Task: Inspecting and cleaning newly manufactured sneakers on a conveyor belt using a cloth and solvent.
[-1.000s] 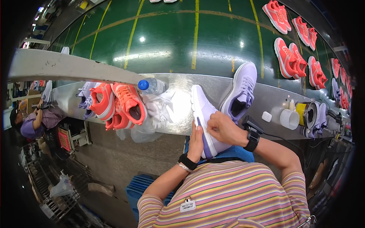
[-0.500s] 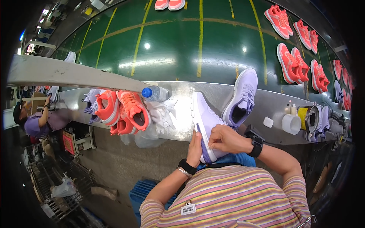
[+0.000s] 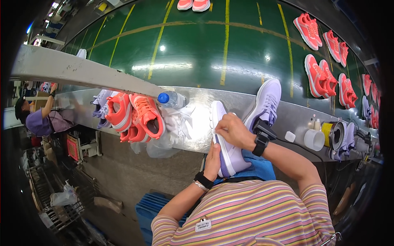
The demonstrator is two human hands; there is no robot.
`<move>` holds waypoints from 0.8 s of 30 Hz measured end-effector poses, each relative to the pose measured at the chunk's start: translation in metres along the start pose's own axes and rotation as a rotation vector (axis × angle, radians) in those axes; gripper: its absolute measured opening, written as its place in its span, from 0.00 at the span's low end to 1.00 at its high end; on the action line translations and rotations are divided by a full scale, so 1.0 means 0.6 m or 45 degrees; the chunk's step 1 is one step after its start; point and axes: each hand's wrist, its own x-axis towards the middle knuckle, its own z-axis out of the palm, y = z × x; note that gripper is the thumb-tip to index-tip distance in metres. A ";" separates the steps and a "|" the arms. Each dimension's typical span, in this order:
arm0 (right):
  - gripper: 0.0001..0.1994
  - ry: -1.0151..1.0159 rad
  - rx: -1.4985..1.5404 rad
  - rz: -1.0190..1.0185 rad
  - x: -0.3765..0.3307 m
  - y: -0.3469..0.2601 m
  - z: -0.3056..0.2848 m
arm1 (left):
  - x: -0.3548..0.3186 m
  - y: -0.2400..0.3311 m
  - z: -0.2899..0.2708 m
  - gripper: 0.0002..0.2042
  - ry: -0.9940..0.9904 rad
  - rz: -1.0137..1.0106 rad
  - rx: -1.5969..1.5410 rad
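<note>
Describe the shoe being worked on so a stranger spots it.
Along the green belt runs a metal ledge, a striped shirt at its near side. Beyond that shirt is the handled lavender shoe, toe toward the belt. Unlike the second lavender shoe to its right, it has the left grip and right grip on it.

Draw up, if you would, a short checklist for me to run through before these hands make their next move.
1. Left hand against the near shoe: ok.
2. Right hand at the near shoe: ok.
3. Anything small pinched in the right hand: cannot tell.
4. Near shoe's laces in order: cannot tell, right hand covers them.
5. Bottle capped: ok.
6. Stacked coral shoes apart from the near shoe: ok.
</note>
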 end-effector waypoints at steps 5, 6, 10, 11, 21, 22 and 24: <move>0.03 0.209 -0.076 -0.017 0.020 0.019 0.010 | 0.002 -0.013 -0.007 0.25 -0.036 0.014 0.016; 0.04 0.128 -0.123 -0.069 0.015 0.017 0.008 | -0.002 -0.006 -0.001 0.25 -0.004 0.002 -0.025; 0.04 -0.099 -0.073 -0.112 -0.053 -0.027 -0.011 | 0.001 -0.003 -0.011 0.26 -0.063 -0.022 0.060; 0.04 -0.144 -0.112 -0.102 -0.066 -0.038 -0.018 | 0.010 -0.020 -0.024 0.27 -0.058 -0.004 0.067; 0.03 0.000 0.320 0.122 -0.128 -0.096 -0.152 | 0.004 0.036 -0.017 0.25 -0.229 0.021 -0.467; 0.03 0.044 0.382 0.211 -0.133 -0.102 -0.157 | 0.004 0.037 -0.015 0.25 -0.238 0.044 -0.470; 0.03 0.111 0.378 0.187 -0.145 -0.099 -0.155 | 0.006 0.042 -0.011 0.25 -0.233 0.081 -0.463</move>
